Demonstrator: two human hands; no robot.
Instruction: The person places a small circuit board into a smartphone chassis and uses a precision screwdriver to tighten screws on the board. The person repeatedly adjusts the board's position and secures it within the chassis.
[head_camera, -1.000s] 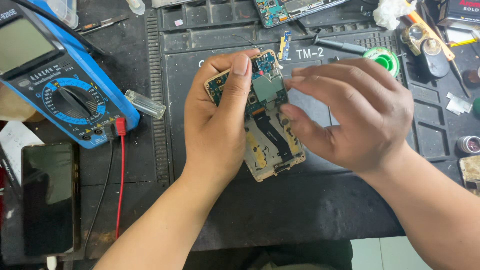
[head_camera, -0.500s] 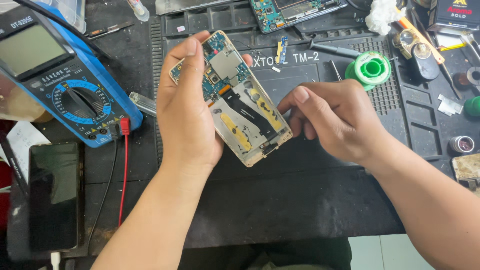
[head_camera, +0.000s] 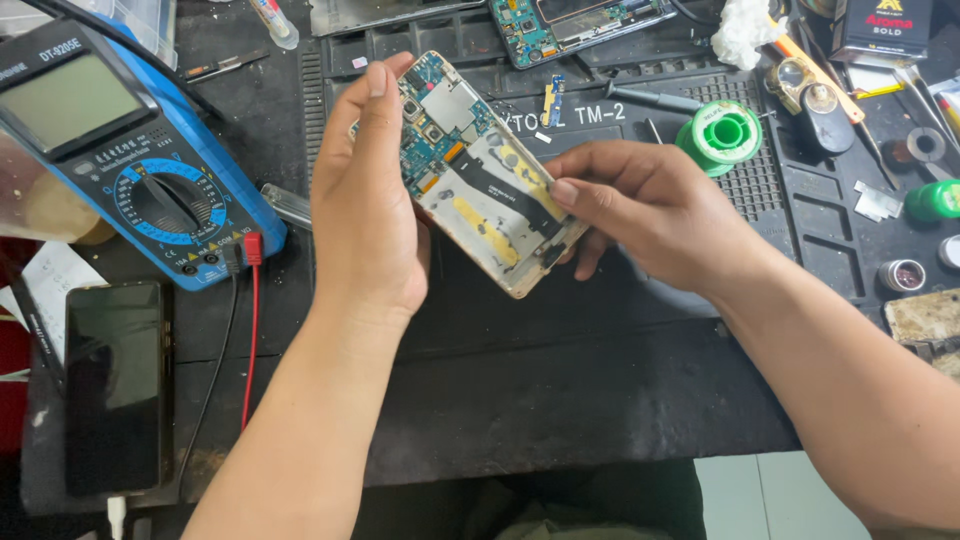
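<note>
Opened phone (head_camera: 490, 180), back cover off, is held above the dark surface (head_camera: 560, 400), long axis running far-left to near-right. Its far-left end is gripped by the left hand (head_camera: 365, 215); its near-right end is pinched by the right hand (head_camera: 650, 215).

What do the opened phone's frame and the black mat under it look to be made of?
Opened phone in the left hand: the frame looks like pale gold metal with a dull sheen along the edge; the green board at the top is circuit laminate. Mat: probably matte black rubber or silicone, with moulded ridges and trays.
</note>
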